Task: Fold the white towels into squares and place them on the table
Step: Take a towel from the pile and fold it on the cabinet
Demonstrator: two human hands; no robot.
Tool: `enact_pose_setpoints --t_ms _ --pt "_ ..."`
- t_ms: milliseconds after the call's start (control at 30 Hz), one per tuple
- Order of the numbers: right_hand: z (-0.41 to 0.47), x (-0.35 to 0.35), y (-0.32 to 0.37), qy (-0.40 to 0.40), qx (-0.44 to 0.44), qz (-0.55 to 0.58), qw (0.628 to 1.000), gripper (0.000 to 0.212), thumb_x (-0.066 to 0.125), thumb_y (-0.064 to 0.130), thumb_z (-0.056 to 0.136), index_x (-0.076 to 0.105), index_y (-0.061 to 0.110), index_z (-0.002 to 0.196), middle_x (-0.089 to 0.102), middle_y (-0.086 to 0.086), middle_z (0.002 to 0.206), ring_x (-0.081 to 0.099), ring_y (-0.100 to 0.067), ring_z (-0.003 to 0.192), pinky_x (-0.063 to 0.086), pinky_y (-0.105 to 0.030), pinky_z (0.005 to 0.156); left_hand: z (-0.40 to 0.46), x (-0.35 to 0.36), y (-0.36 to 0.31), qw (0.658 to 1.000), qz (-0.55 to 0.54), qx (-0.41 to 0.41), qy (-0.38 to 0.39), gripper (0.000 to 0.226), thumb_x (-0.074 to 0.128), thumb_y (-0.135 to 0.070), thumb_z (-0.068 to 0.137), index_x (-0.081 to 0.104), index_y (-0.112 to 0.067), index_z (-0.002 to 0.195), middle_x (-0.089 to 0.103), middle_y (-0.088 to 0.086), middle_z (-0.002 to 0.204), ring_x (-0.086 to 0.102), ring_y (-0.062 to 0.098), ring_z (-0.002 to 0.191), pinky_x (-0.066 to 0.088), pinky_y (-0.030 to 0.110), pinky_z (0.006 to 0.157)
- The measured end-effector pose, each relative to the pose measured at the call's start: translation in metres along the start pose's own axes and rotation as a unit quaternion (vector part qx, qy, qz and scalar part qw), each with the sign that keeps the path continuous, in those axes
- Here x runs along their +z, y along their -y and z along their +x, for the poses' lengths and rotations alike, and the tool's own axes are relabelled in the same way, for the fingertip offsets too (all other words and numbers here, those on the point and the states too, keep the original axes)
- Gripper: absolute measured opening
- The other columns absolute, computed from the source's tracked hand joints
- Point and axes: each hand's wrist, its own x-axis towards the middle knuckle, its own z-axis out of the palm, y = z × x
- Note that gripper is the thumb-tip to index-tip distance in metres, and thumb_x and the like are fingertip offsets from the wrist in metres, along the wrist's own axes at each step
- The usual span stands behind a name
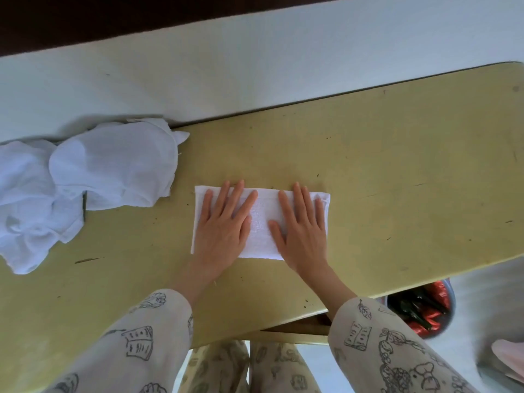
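Yellowish and scuffed, the table (368,171) is running slantwise against a pale wall, its painted top showing small dark nicks and scratches. Near the middle of it a white towel (262,219) is lying flat, folded into a long rectangle — not yet a square — with crisp straight edges and a fine woven, slightly nubbly texture showing in the strip between the hands.

Both hands are pressing down on it, palms flat and fingers straight, gripping nothing. The left hand (224,222) is covering the towel's left half, fingers fanning a little toward the far edge; the right hand (303,225) is covering the right half, its fingertips reaching almost to the far edge. The wrists are crossing the towel's near edge.

Off at the table's left end a heap of unfolded white cloths (71,180) is sitting crumpled — thinner, gauzier stuff, soft and creased, partly hanging over the edge.

The person's sleeves (397,350) are cream fabric printed with dark line drawings of books and leaves. Below the table's right end, a round container (422,310) is holding shiny red and dark green things, too blurred to name.
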Motion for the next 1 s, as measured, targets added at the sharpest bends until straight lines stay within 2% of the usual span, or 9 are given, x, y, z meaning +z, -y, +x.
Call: enact_pose_setpoints --t_ms 133,267,400,467,533,600,667,833,1000 --pt "-0.002 0.004 -0.009 0.000 -0.007 -0.028 1.000 0.061 0.032 0.055 0.092 0.032 0.021 0.143 0.031 -0.014 0.151 0.023 -0.028 0.140 0.018 -0.050 0.114 -0.002 0.002 0.007 0.999 0.003 0.014 -0.030 0.046 0.032 -0.032 0.097 0.037 -0.025 0.142 0.034 0.005 0.149 0.029 0.029 0.138 0.020 0.051 0.113" --pt "-0.002 0.008 -0.008 0.003 -0.002 -0.056 0.998 0.064 0.027 0.059 0.091 0.028 0.024 0.145 0.027 -0.012 0.152 0.020 -0.030 0.141 0.015 -0.052 0.114 -0.002 0.004 0.007 1.000 0.005 0.009 -0.020 0.048 0.031 -0.036 0.095 0.035 -0.027 0.142 0.032 0.006 0.150 0.027 0.029 0.139 0.018 0.053 0.113" --pt "-0.001 0.009 -0.008 0.018 0.003 -0.073 0.997 0.066 0.021 0.060 0.091 0.023 0.023 0.145 0.024 -0.014 0.153 0.019 -0.031 0.141 0.012 -0.053 0.113 -0.001 -0.002 0.011 0.996 -0.082 0.011 -0.044 0.046 0.032 -0.030 0.095 0.034 -0.018 0.140 0.033 0.012 0.148 0.026 0.029 0.139 0.017 0.052 0.113" --pt "-0.001 0.008 -0.008 0.016 0.006 -0.072 0.997 0.066 0.023 0.059 0.091 0.021 0.022 0.146 0.022 -0.015 0.154 0.018 -0.033 0.142 0.010 -0.055 0.113 -0.009 -0.008 0.019 0.986 -0.123 -0.041 -0.108 0.040 0.040 -0.018 0.094 0.040 -0.009 0.133 0.044 0.015 0.137 0.035 0.031 0.131 0.030 0.048 0.109" --pt "-0.001 0.005 -0.003 0.005 0.012 -0.061 0.998 0.065 0.023 0.059 0.091 0.019 0.023 0.146 0.019 -0.015 0.154 0.015 -0.033 0.142 0.007 -0.056 0.113 -0.019 -0.017 0.026 0.966 -0.120 -0.172 -0.149 0.034 0.051 -0.015 0.091 0.048 -0.006 0.123 0.053 0.016 0.121 0.046 0.034 0.115 0.039 0.046 0.096" --pt "-0.003 0.003 0.010 -0.008 0.005 -0.040 0.999 0.063 0.019 0.058 0.093 0.019 0.024 0.147 0.019 -0.013 0.155 0.012 -0.030 0.143 0.003 -0.055 0.113 -0.024 -0.025 0.026 0.934 -0.126 -0.318 -0.104 0.037 0.061 -0.027 0.087 0.053 -0.005 0.115 0.051 0.019 0.116 0.045 0.038 0.108 0.035 0.047 0.089" --pt "-0.008 0.007 0.022 -0.005 -0.010 -0.031 0.999 0.061 0.019 0.056 0.094 0.021 0.025 0.146 0.020 -0.010 0.155 0.012 -0.028 0.143 0.004 -0.056 0.113 -0.024 -0.030 0.023 0.899 -0.167 -0.403 -0.023 0.047 0.062 -0.040 0.084 0.052 -0.006 0.114 0.045 0.018 0.120 0.037 0.036 0.113 0.028 0.044 0.092" --pt "-0.019 0.019 0.028 0.007 0.008 -0.057 0.998 0.061 0.029 0.052 0.092 0.028 0.023 0.146 0.023 -0.009 0.154 0.016 -0.027 0.143 0.010 -0.058 0.111 -0.014 -0.038 0.012 0.871 -0.230 -0.433 0.025 0.039 0.055 -0.041 0.087 0.055 -0.008 0.108 0.040 0.015 0.122 0.031 0.030 0.117 0.026 0.040 0.096" --pt "-0.019 0.019 0.031 0.013 0.015 -0.068 0.997 0.060 0.027 0.051 0.093 0.026 0.023 0.146 0.021 -0.009 0.155 0.015 -0.027 0.143 0.010 -0.059 0.111 -0.012 -0.045 0.005 0.890 -0.231 -0.391 0.027 0.029 0.047 -0.032 0.094 0.053 -0.006 0.107 0.053 0.010 0.109 0.048 0.029 0.103 0.036 0.038 0.084"
